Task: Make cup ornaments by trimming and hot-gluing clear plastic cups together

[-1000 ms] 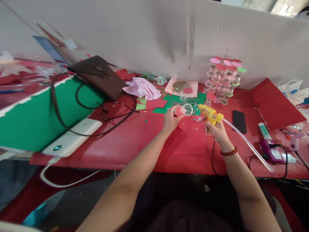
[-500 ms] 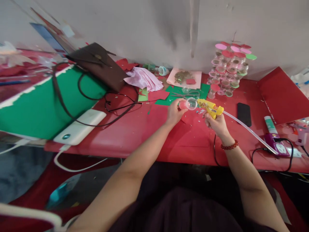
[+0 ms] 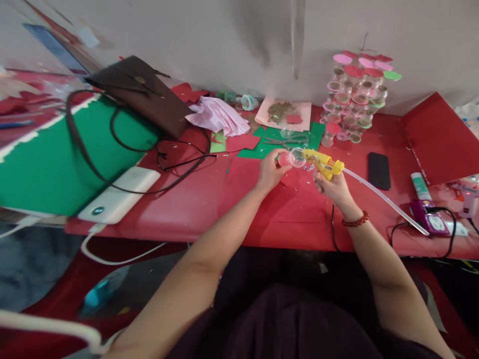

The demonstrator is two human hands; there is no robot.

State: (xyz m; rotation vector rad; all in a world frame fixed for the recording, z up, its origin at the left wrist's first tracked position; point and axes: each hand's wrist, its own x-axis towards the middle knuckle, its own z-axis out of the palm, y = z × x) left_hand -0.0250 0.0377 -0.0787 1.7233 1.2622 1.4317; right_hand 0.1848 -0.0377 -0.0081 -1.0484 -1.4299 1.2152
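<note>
My left hand [image 3: 270, 171] is closed round a small clear plastic cup [image 3: 298, 157] with a pink-red base, its round mouth turned toward the right. In my right hand [image 3: 333, 188] is a yellow hot glue gun [image 3: 322, 162], a long clear glue stick [image 3: 385, 200] trailing out of its back. The nozzle meets the cup's rim, or lies just in front of it; I cannot tell if they touch. Red card [image 3: 277, 207] lies under both hands. Behind them, scissors [image 3: 286, 140] rest on green card [image 3: 318, 137].
A stacked tower of clear cups [image 3: 352, 104] topped with coloured paper discs stands at the back right. To the right are a black phone [image 3: 378, 170] and a purple power adapter [image 3: 436, 224]. A brown bag [image 3: 142, 94], glasses [image 3: 183, 157] and a white power strip [image 3: 119, 194] occupy the left.
The glue gun's nozzle has come closer to the cup's rim, while both hands keep their holds. The camera view has shifted a little, so the table sits higher in the picture.
</note>
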